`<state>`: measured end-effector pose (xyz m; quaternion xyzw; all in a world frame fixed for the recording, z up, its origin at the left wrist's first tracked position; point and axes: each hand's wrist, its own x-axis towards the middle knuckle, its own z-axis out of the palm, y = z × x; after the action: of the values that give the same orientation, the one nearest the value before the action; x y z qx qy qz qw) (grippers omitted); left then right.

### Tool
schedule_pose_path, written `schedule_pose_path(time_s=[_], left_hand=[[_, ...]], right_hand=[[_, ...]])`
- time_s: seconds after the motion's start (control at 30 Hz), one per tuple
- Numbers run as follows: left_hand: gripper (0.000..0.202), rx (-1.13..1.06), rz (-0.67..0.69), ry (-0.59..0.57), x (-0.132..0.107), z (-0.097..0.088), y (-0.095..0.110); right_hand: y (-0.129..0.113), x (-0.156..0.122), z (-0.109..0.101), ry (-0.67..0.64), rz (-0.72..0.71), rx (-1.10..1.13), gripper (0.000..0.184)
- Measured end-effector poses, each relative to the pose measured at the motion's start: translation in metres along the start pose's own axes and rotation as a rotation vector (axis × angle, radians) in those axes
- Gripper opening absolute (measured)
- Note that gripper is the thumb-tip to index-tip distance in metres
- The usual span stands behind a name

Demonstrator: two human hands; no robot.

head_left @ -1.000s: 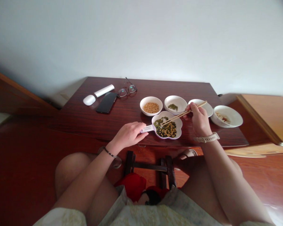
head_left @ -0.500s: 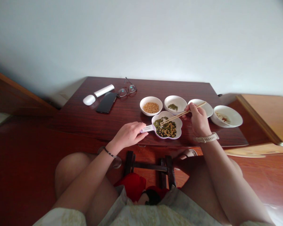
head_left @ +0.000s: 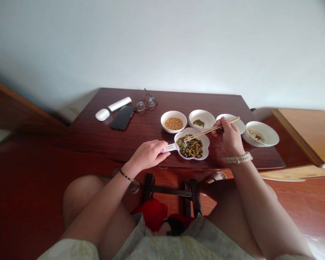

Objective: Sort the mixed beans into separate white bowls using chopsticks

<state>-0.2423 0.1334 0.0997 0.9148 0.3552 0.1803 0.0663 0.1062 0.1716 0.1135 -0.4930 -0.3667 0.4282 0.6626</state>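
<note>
My left hand is closed on the short handle of a white, flower-shaped bowl with a purple edge. Green, yellow and dark beans lie mixed inside it. Held in my right hand, a pair of wooden chopsticks slants down to the left, tips among the beans near the handle side. Behind stand a round white bowl of yellow soybeans and a white bowl with a few green beans. A further white dish is partly hidden by my right hand.
At the right edge of the dark wooden table is a bowl with pale pieces in it. To the left lie a phone, glasses, a white case and a long white case. A wall rises behind.
My right hand has shifted slightly to the right with the chopsticks, whose tips still rest among the beans. The left hand and the flower-shaped bowl have stayed in place.
</note>
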Motion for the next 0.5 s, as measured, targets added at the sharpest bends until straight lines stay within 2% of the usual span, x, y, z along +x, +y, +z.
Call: schedule_pose_path(time_s=[0.2,0.37,0.5], left_hand=[[0.018,-0.006,-0.003,-0.001,0.0,0.0,-0.001],[0.018,0.002,-0.007,-0.001,0.0,0.0,0.0],[0.018,-0.008,-0.011,0.0,-0.001,-0.001,0.001]], right_hand=[[-0.004,0.01,0.004,0.013,0.073,0.292,0.038],[-0.007,0.017,0.015,0.082,0.134,0.524,0.03],[-0.003,0.017,0.025,0.118,0.1,0.537,0.03]])
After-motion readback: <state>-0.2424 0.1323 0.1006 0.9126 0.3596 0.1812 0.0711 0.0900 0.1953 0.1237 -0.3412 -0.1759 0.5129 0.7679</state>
